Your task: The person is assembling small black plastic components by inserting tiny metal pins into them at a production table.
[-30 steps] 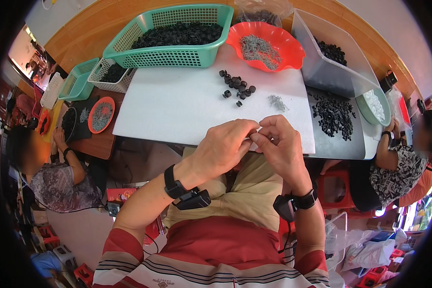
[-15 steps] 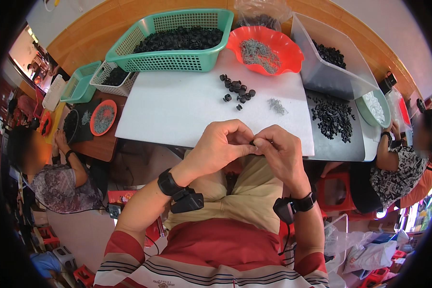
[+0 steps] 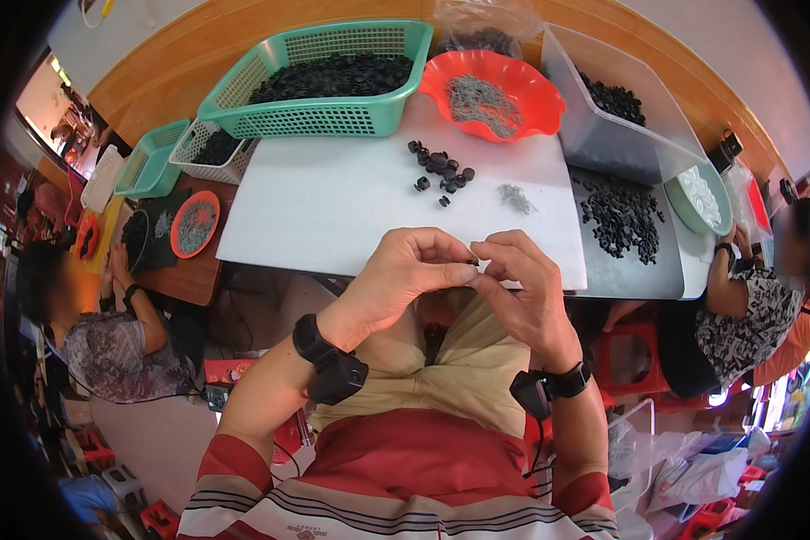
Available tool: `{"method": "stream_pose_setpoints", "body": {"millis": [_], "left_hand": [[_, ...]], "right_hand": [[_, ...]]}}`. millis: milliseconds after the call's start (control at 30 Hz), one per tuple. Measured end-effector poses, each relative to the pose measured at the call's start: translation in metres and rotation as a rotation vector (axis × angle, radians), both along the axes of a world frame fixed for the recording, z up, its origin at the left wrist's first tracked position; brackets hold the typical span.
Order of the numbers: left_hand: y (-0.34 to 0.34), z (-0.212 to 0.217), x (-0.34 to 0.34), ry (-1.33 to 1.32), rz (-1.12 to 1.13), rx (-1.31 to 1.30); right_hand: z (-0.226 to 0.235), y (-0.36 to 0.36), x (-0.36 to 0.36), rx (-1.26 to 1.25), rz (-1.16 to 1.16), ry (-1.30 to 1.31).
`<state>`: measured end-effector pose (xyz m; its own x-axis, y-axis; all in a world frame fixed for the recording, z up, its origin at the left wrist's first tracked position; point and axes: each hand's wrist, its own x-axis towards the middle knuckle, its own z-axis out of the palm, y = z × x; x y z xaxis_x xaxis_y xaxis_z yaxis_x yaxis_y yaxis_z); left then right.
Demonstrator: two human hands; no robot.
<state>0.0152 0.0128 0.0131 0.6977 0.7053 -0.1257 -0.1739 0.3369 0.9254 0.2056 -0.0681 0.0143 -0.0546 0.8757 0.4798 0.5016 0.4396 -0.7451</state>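
Head view: left hand's grip (image 3: 405,274) is pinching a tiny dark part (image 3: 474,262), presumably fingertip-only given its size; right hand (image 3: 529,292) is meeting it from 3 o'clock, can't tell if pinching too. Fingers are mostly hiding it. Bench (image 3: 306,198): black caps (image 3: 436,162) are lying at 11, grey pins (image 3: 515,199) at 1, likely for short reach. Green basket (image 3: 306,121) (11), red bowl (image 3: 547,99) (12), clear bin (image 3: 603,148) (1–2) are walling off the far side.

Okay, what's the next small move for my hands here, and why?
Perhaps steady the left hand and close the right hand gently on the small dark piece: the left seems to pinch it, while the right thumb and forefinger stand slightly apart beside it.
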Motion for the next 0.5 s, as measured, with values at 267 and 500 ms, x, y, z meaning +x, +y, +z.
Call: {"method": "stream_pose_setpoints", "body": {"millis": [267, 500], "left_hand": [[0.003, -0.008, 0.001, -0.155, -0.049, -0.180], [-0.002, -0.003, 0.004, -0.169, -0.014, -0.271]], "right_hand": [[-0.002, 0.000, -0.002, -0.047, -0.026, 0.092], [-0.011, 0.001, -0.006, -0.077, -0.062, 0.211]]}}
